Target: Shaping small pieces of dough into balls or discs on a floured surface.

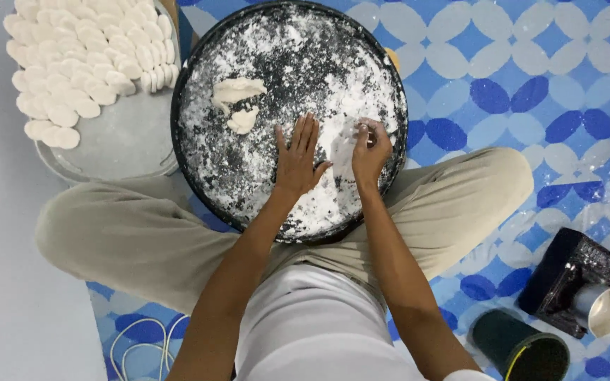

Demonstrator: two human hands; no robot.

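A round black tray point(199, 63) dusted with white flour rests on my crossed legs. My left hand point(298, 159) lies flat, fingers spread, on the floury surface near the tray's middle. My right hand point(370, 149) pinches a thin white piece of dough point(344, 144) between the fingers, just right of the left hand. Two lumps of dough point(238, 90) lie apart on the tray's upper left, one larger and one smaller point(243, 120).
A silver tray point(121, 141) at the upper left holds several rows of flat white dough discs point(86, 56). A black box with a metal cup point(605, 310) and a dark cylinder point(520, 346) stand at the lower right on the blue patterned mat. White cord point(139, 349) lies lower left.
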